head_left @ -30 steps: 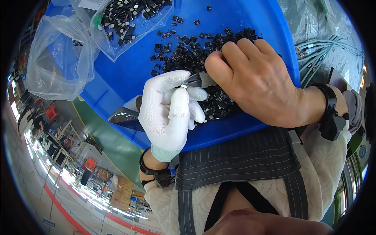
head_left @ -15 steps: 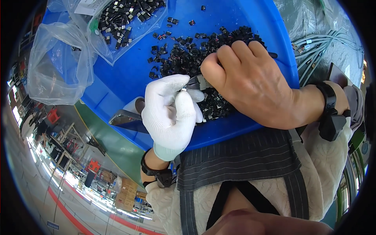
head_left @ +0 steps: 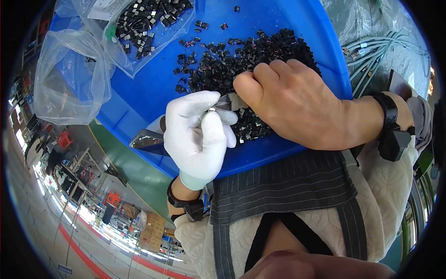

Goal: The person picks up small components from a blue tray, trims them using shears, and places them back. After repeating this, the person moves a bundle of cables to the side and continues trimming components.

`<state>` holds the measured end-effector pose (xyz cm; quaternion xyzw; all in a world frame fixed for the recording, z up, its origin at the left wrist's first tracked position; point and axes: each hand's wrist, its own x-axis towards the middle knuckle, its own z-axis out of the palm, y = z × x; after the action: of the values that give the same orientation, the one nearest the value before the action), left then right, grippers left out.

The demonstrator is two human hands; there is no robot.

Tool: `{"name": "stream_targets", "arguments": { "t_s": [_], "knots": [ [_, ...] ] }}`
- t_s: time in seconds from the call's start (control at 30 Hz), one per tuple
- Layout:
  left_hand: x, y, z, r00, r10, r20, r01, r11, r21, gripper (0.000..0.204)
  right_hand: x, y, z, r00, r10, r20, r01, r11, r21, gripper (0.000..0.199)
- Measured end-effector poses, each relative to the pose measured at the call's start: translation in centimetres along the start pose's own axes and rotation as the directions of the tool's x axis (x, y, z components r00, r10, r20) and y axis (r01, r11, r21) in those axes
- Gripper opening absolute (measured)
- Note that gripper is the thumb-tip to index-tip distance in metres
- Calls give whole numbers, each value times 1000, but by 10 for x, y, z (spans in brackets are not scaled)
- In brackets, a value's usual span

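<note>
My left hand (head_left: 197, 135), in a white knitted glove, is closed, its thumb and forefinger pinching a small silvery connector (head_left: 212, 109). Against the gloved fingertips lies the flat metal end of a hand tool (head_left: 228, 101). My bare right hand (head_left: 297, 104) is wrapped in a fist round this tool, and most of it is hidden inside the fist. Both hands are over a heap of small black connector pieces (head_left: 218, 69) in a blue tray (head_left: 283, 14). The exact kind of tool cannot be made out.
Clear plastic bags (head_left: 69, 79) hang over the tray's left side, one holding black connectors (head_left: 151, 23). A shiny metal object (head_left: 146, 138) is beside my left hand at the rim. Grey cables (head_left: 376, 53) lie to the right. Cardboard boxes (head_left: 152, 230) stand beyond, lower left.
Both hands have shifted slightly left, still together at the connector. The right fist has turned and lowered a little; the dark tool end earlier showing beyond it is now out of sight.
</note>
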<state>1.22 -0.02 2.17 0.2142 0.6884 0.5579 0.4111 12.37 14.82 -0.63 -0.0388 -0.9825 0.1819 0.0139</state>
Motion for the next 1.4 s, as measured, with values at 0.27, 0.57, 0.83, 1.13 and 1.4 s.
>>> {"name": "stream_targets", "arguments": {
  "t_s": [0.27,0.57,0.83,1.13,1.4],
  "knots": [
    [5,2,3,998,-57,0,57,994,-93,22,-2,8,-7,997,22,75,-37,979,198,18],
    [19,5,7,987,-158,-16,153,975,-163,22,1,33,-23,990,-21,-137,76,908,412,20],
    [26,-7,7,976,-152,157,211,846,-490,24,-62,10,-27,934,-61,352,-348,-376,859,37],
    [33,-4,22,989,-49,141,109,884,-455,23,-79,30,-31,808,-235,541,-589,-269,762,59],
    [40,1,32,995,-62,80,85,944,-319,21,-26,71,-53,998,60,-3,-52,893,446,47]
  ]
}}
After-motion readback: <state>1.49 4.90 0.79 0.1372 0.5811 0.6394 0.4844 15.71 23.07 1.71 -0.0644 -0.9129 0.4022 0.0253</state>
